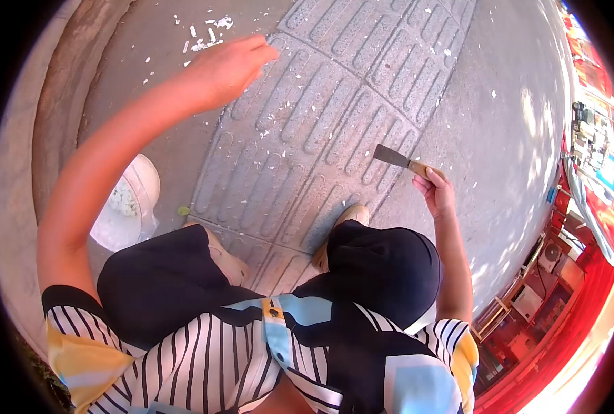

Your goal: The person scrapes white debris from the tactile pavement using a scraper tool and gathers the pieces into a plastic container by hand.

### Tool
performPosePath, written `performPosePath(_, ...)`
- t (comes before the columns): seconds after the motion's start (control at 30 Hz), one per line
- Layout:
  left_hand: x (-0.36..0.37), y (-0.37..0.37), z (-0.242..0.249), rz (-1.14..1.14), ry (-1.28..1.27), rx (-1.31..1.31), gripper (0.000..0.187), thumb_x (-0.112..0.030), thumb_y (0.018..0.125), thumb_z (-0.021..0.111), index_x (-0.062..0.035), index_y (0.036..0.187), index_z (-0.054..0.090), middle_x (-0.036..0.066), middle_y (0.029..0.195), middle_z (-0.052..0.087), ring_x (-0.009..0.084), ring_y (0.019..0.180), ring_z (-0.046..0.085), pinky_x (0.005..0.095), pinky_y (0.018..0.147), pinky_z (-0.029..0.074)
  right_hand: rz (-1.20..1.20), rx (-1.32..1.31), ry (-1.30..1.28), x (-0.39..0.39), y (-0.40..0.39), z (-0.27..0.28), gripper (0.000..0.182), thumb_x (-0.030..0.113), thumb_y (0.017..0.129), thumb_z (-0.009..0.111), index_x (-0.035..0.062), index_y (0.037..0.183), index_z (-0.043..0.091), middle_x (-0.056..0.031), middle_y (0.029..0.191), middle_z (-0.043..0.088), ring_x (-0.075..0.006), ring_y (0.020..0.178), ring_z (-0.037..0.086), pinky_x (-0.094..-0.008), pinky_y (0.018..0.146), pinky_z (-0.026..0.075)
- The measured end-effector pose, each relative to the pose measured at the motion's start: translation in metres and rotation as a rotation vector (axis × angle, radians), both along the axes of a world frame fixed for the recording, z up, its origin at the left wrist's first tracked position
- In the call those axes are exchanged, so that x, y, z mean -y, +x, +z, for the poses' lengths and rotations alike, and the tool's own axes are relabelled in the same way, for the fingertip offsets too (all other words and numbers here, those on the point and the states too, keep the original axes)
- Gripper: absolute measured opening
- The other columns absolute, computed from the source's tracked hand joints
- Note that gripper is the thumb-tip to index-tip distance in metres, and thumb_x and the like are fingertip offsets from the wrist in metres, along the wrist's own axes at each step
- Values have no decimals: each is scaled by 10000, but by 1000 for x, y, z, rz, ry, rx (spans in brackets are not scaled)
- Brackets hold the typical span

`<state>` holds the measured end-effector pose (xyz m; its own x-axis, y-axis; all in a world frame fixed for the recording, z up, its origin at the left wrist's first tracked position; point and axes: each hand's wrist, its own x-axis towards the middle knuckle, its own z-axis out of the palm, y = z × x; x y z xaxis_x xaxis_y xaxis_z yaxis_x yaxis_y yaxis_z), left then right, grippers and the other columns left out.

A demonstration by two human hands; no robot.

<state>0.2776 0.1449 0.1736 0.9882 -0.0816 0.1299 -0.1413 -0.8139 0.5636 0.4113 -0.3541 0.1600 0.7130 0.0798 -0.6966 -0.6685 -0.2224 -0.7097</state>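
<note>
A putty knife (392, 156) with a wooden handle and a grey metal blade is gripped in my right hand (436, 192), its blade pointing left above the ribbed paving. My left hand (234, 69) reaches out over the pavement with its fingers curled together, just below and right of a scatter of white scraps (214, 32). Whatever those fingers may hold is hidden. Under my left forearm stands a whitish plastic bucket (110, 234) with white bits inside, partly covered by the arm.
Ribbed paving tiles (320, 114) run between my feet, with smooth grey pavement on both sides. A kerb (58, 76) lies along the left. Red shop fronts (562, 331) and equipment line the right edge. A small green leaf (183, 210) lies near my left foot.
</note>
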Motion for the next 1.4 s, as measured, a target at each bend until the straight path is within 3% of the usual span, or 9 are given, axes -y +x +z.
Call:
performPosePath(0.17,77,32,-42,-162,27,-151,147,-137,842,614,-45,908,519,95,871,530,330,837,551,434,687,459,-377,-59,192,86,-58,-81,216,130,917,572,-31,1059,545,-164,976,650,-243,819,678,-373,783,578)
performPosePath(0.23,121,31,-64,-156,-81,-196,158,-152,837,618,-44,891,516,99,853,526,331,838,554,432,689,461,-381,-76,239,88,-61,-102,221,129,918,572,-33,1066,544,-165,985,652,-243,828,677,-377,791,576)
performPosePath(0.4,228,16,-112,-47,-223,-268,312,-136,841,603,-77,1146,572,117,904,509,315,851,563,421,703,471,-329,-111,366,85,-52,-125,227,116,917,570,-40,1079,546,-174,1000,655,-246,834,678,-387,798,576)
performPosePath(0.5,269,15,-138,53,-189,-386,446,-116,838,600,-100,1277,520,121,937,501,314,860,566,417,710,475,-316,-132,405,84,-44,-131,232,110,918,567,-47,1087,543,-177,999,656,-248,832,681,-390,798,578)
performPosePath(0.7,292,14,-154,33,-12,-367,482,-110,830,608,-112,1299,495,122,953,497,323,852,567,429,703,481,-304,-192,462,77,-38,-141,219,109,914,576,-40,1072,548,-176,994,660,-252,840,684,-400,802,579)
performPosePath(0.9,300,25,-139,167,-233,-280,337,-155,832,630,-90,1150,539,115,947,507,346,827,580,439,673,483,-300,-219,516,81,-37,-149,212,121,912,585,-25,1064,556,-174,997,660,-252,842,682,-408,809,578)
performPosePath(1.2,322,59,-161,172,-22,-290,152,-161,822,642,-80,911,549,106,852,526,337,783,588,452,655,471,-273,-198,516,73,-32,-132,207,86,910,568,-44,1069,543,-177,981,651,-263,845,680,-410,799,579)
performPosePath(1.4,283,45,-138,349,-371,-292,144,-112,806,643,-51,892,544,108,861,562,301,736,603,412,639,468,-235,-190,541,57,-28,-122,197,77,910,564,-57,1053,544,-180,963,650,-268,834,677,-412,790,578)
